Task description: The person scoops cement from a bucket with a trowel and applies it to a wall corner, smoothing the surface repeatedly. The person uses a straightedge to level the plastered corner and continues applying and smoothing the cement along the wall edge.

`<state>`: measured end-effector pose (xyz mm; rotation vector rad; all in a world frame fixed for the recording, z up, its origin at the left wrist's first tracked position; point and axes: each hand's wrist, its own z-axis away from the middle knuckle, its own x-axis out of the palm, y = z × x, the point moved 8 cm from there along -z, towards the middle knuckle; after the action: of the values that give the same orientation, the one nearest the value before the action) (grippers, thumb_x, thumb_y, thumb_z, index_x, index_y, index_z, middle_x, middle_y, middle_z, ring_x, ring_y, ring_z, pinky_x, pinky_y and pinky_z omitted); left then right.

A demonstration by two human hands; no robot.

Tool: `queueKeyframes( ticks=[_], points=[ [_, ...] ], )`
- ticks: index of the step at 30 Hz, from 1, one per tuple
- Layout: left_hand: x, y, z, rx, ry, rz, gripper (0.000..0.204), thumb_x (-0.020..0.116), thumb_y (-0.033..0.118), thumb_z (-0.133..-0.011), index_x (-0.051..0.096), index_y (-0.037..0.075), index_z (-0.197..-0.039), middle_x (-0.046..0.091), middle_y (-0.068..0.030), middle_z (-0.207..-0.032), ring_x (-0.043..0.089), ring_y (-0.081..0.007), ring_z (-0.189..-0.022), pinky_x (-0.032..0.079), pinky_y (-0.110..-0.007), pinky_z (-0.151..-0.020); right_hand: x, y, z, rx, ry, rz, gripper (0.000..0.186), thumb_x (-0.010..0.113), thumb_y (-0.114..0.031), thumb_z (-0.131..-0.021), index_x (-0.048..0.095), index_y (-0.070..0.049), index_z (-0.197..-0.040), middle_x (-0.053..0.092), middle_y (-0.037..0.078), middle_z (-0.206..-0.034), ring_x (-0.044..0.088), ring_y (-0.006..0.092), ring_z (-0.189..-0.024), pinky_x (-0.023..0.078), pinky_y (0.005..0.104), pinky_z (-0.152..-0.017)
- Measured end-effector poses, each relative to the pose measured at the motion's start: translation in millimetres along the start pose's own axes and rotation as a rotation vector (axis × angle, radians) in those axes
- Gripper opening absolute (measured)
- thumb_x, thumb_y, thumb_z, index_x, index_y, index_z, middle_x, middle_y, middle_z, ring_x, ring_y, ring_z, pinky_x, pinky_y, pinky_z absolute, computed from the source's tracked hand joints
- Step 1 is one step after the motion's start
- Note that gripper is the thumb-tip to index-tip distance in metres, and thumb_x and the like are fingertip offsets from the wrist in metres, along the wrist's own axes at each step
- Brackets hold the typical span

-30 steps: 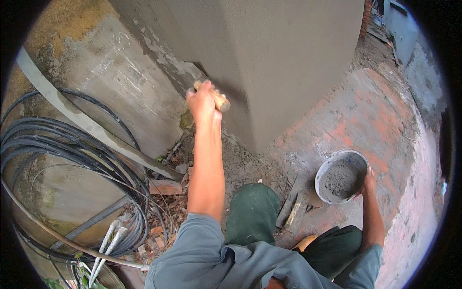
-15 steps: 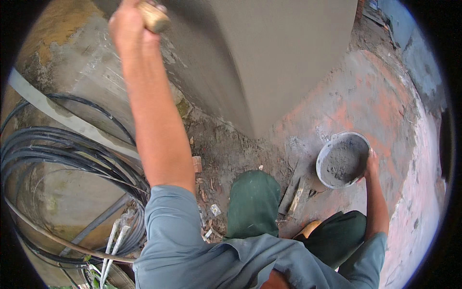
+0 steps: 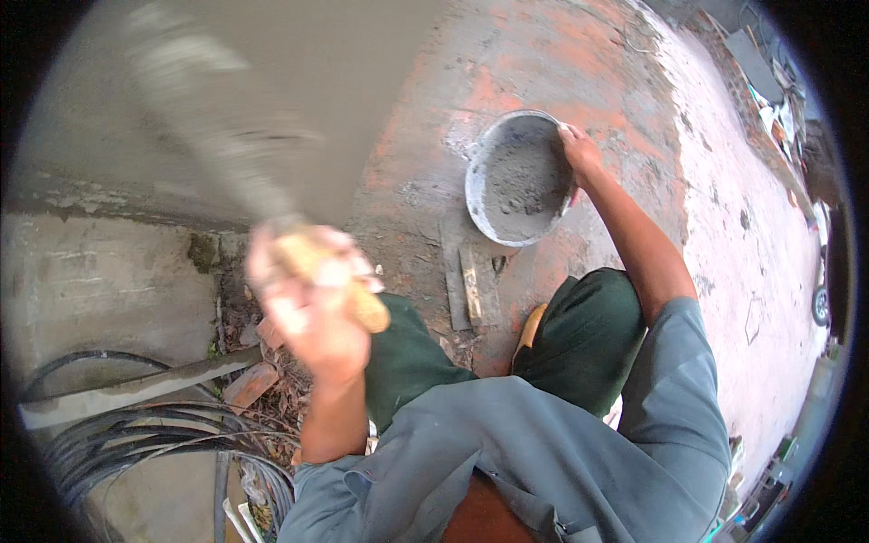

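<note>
My left hand is closed on the wooden handle of a trowel, low at the centre-left in front of my leg. The trowel's blade, smeared by motion, reaches up-left across a grey plastered surface; whether it touches the surface I cannot tell. Out to the right, my right hand grips the side of a round bucket holding lumpy grey mortar.
Short boards lie below the bucket. Coiled black cables, a long pale strip and broken bricks are at lower left. A red-stained concrete floor spreads rightward, with clutter along the far upper-right edge.
My left hand has come down from high on the plastered surface, trowel still in it. The view has swung round, so the bucket in my right hand now sits higher and further left in the picture.
</note>
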<state>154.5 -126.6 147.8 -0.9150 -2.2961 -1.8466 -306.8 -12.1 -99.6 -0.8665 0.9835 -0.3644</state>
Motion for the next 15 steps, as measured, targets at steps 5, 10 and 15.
queueKeyframes(
  ticks=[5,10,15],
  points=[
    [37,-156,49,-0.593,-0.235,-0.254,0.028,0.056,0.016,-0.094,0.046,0.005,-0.117,0.054,-0.0023,-0.08,0.052,-0.0096,-0.058,0.048,-0.025,-0.048,5,-7,1,0.027,-0.004,-0.071,0.046,0.048,-0.041,-0.096,0.054,-0.016,-0.134,0.056,0.017,-0.132,0.052,0.0344,-0.121,0.043,0.0474,-0.096],
    [52,-241,78,-1.107,-0.291,0.06,0.021,0.057,0.025,-0.096,0.05,0.006,-0.103,0.051,-0.0011,-0.074,0.05,-0.0094,-0.054,0.044,-0.026,-0.043,2,-11,-6,-0.076,-0.008,0.088,0.046,0.049,-0.04,-0.096,0.054,-0.013,-0.134,0.059,0.017,-0.128,0.055,0.0299,-0.118,0.042,0.0409,-0.096],
    [50,-248,58,-1.074,-0.346,0.116,0.023,0.059,0.028,-0.095,0.05,0.008,-0.104,0.052,-0.0015,-0.075,0.05,-0.0095,-0.055,0.045,-0.026,-0.042,1,-7,-10,-0.018,-0.026,-0.039,0.045,0.051,-0.038,-0.096,0.056,-0.011,-0.132,0.061,0.016,-0.126,0.056,0.0287,-0.116,0.042,0.0381,-0.097]
  ],
)
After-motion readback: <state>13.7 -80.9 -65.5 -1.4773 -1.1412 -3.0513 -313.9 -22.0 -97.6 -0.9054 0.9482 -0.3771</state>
